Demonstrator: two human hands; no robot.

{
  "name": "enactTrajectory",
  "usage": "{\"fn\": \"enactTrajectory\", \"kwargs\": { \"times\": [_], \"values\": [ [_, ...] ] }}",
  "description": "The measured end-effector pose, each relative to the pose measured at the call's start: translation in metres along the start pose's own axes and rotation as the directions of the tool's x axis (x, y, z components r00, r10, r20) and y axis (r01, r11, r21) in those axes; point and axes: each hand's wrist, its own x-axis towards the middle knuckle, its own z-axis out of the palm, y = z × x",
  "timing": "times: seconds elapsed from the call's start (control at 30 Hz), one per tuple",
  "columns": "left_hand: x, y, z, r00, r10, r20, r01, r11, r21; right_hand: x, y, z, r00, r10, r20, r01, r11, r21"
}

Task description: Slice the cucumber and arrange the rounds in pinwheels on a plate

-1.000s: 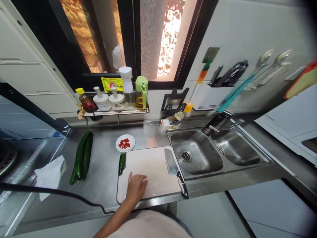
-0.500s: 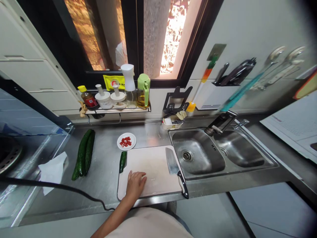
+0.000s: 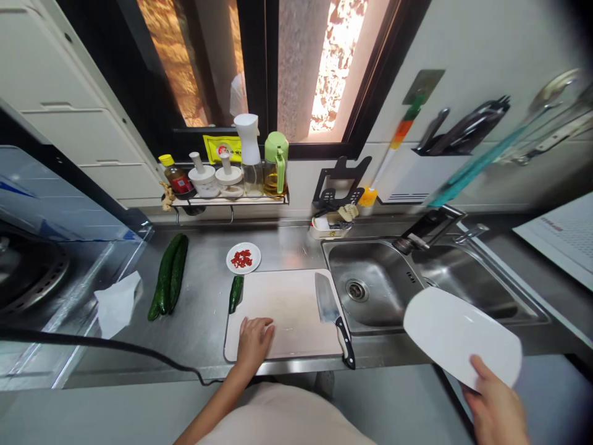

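My right hand (image 3: 495, 402) grips a white plate (image 3: 458, 334) by its near edge, thumb on top, and holds it over the front of the sink. My left hand (image 3: 254, 339) rests on the front left of the cutting board (image 3: 287, 303), fingers apart and nothing in them. A kitchen knife (image 3: 330, 303) lies along the board's right side, its black handle toward me. At the upper left corner of the board is a short cucumber piece (image 3: 236, 293). Just behind it stands a small white dish (image 3: 230, 262) of chopped red bits.
Two whole cucumbers (image 3: 169, 277) and a white paper towel (image 3: 115, 306) lie on the steel counter to the left. A black cable (image 3: 139, 355) crosses the front left. A double sink (image 3: 370, 303) is on the right. Bottles and jars stand on a rack (image 3: 217, 200) under the window.
My right hand has come into view at the lower right with the white plate. My left hand stays on the board. The view has shifted slightly.
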Motion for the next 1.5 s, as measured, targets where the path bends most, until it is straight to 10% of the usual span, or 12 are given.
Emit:
{"fn": "enactTrajectory", "kwargs": {
  "times": [0.37,0.73,1.0,1.23,1.5],
  "values": [
    [0.022,0.038,0.027,0.998,0.01,0.06,0.009,0.949,-0.314,0.008,0.032,0.078,0.992,0.063,0.113,-0.067,0.997,0.029],
    [0.076,0.077,0.061,0.855,-0.162,0.493,0.509,0.445,-0.737,-0.029,0.066,0.174,0.862,0.167,0.479,-0.162,0.985,-0.052],
    [0.109,0.061,0.044,0.865,-0.378,0.33,0.442,0.262,-0.858,-0.061,0.064,0.255,0.748,0.122,0.652,-0.057,0.991,-0.12],
    [0.141,0.036,0.045,0.843,-0.51,0.172,0.334,0.246,-0.91,-0.067,0.078,0.306,0.728,-0.062,0.683,0.31,0.918,-0.247],
    [0.162,-0.001,0.045,0.817,-0.569,0.092,0.3,0.284,-0.911,-0.055,0.084,0.333,0.543,-0.053,0.838,0.583,0.741,-0.332]
  ]
}}
